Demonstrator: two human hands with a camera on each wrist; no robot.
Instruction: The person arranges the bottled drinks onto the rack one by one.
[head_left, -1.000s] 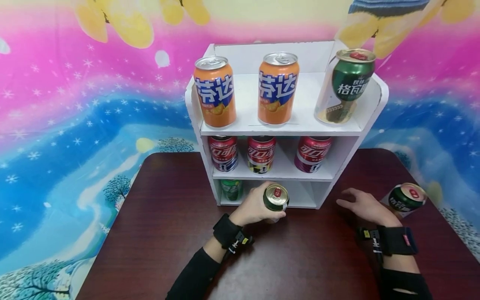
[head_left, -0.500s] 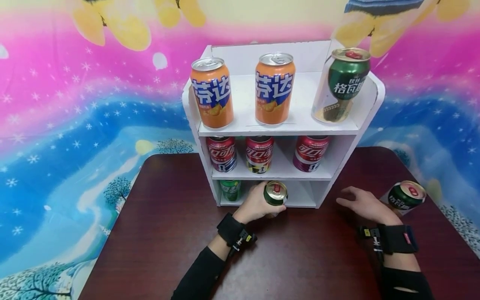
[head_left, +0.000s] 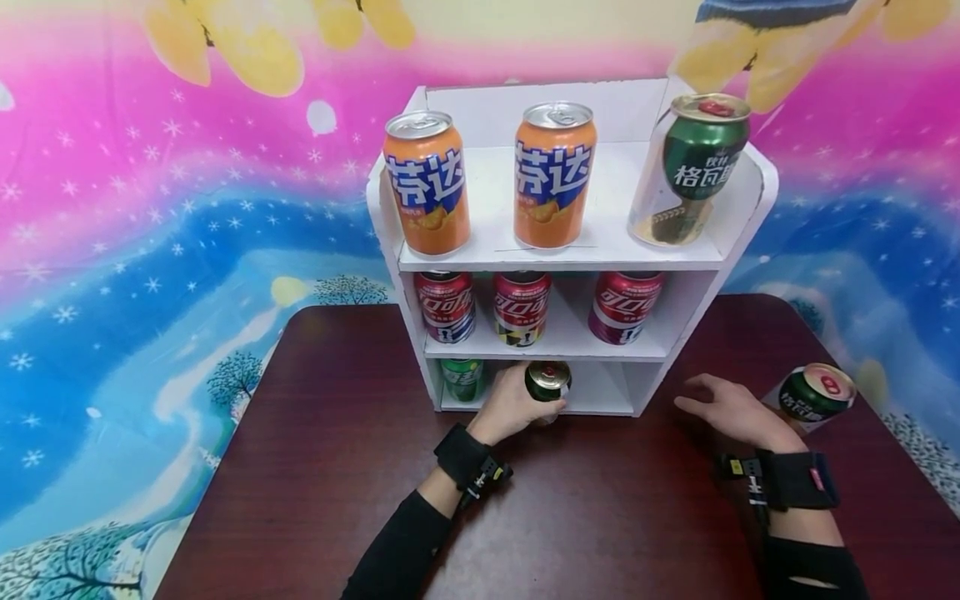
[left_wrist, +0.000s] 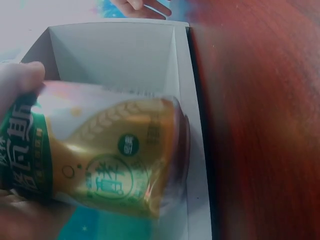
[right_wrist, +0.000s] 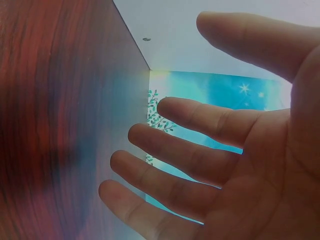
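My left hand point(head_left: 517, 402) grips a green-and-gold kvass can point(head_left: 548, 380) at the front of the shelf unit's bottom compartment. In the left wrist view the can point(left_wrist: 107, 150) shows its gold lower half, its base over the white shelf edge point(left_wrist: 192, 135). A green can point(head_left: 462, 379) stands to its left in that compartment. My right hand point(head_left: 731, 410) rests by the table's right side, holding nothing; its fingers point(right_wrist: 185, 145) are spread and relaxed in the right wrist view. Just right of it stands another kvass can point(head_left: 813, 396).
The white shelf unit point(head_left: 600, 358) stands at the back of the dark wooden table point(head_left: 570, 517). Orange cans point(head_left: 556, 179) and a kvass can point(head_left: 690, 171) are on top; red cans point(head_left: 522, 308) fill the middle level. A patterned cloth point(head_left: 135, 250) hangs behind.
My left hand has moved the kvass can slightly forward and down, into the bottom compartment's opening. The right hand has stayed in place.
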